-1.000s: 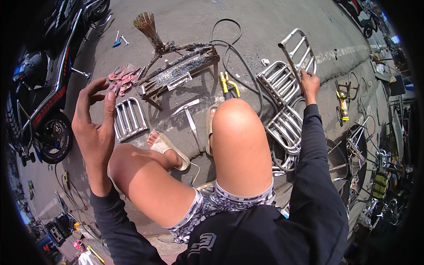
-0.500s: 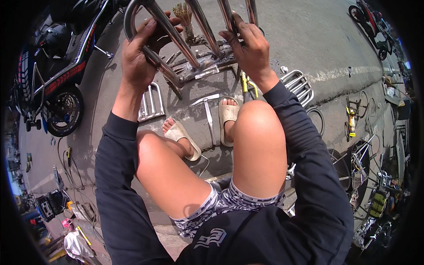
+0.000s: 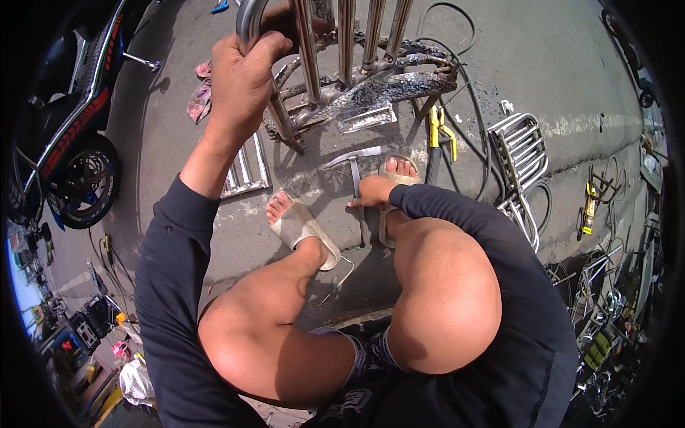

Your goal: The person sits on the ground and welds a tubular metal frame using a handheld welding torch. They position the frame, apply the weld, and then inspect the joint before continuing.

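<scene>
- Two bare hands working here: left hand [image 3: 242, 82] up on a barred metal rack [image 3: 344, 50], right hand [image 3: 376, 191] down at a chipping hammer [image 3: 354, 171] on the pavement [image 3: 307, 175] between the feet.
- Left fingers are curled tight around the rack's bent outer tube, thumb on the near side; the other fingertips are tucked behind it, so hard to see.
- Right fingers lie over the hammer's handle, mostly hidden under the hand, so I honestly can't tell how far they're closed or if they've got a grip.
- The rack's top is chopped off by the frame. Its lower end is in front of a spatter-crusted metal stand [image 3: 410, 87]; can't tell if they touch. Another rack [image 3: 246, 167] is half lost behind the left forearm.
- Long axis of the held rack: bars run up the picture, leaning slightly right at the top. Hammer handle points back toward the person, head crosswise at the far end, pointed tip to the left.
- Container-wise, there's a dark metal tube [image 3: 323, 10] behind the rack, mouth cut off, contents a mystery. White plastic bag [image 3: 135, 379] lower left, insides unreadable too.
</scene>
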Tool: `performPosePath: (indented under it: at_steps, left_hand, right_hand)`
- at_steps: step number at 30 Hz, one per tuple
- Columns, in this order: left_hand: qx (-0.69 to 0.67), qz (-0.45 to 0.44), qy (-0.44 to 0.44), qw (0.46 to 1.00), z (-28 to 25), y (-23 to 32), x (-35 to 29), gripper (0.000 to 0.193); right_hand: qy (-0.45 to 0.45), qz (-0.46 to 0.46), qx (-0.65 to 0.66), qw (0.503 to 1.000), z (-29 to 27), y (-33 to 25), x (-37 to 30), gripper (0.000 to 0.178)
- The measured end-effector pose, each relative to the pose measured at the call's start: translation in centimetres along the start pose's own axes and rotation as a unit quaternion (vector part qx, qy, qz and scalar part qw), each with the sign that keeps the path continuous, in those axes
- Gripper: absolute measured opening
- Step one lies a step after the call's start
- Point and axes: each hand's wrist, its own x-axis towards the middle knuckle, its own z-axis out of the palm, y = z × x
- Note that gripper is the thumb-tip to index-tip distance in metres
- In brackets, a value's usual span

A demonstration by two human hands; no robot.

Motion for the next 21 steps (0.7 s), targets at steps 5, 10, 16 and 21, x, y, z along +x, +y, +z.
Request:
performPosePath:
  at_steps: [5,10,16,21]
  left_hand:
    - [0.014,0.013,0.019,1.0,0.9,-1.6,0.9,0.034]
    - [0.038,0.014,0.086,0.995,2.8,-0.6,0.6,0.047]
    - [-0.046,0.014,0.001,0.999,4.1,0.2,1.0,0.057]
    - [-0.13,0.028,-0.055,0.99,3.9,1.2,3.0,0.053]
  right_hand:
    - [0.097,0.022,0.008,0.995,3.3,0.9,2.1,0.059]
    - [0.22,0.004,0.079,0.972,1.4,1.6,-0.1,0.053]
    - [0.267,-0.057,0.199,0.941,-1.7,1.9,-6.7,0.047]
    - [0.242,-0.105,0.177,0.948,-6.8,5.4,-12.5,0.028]
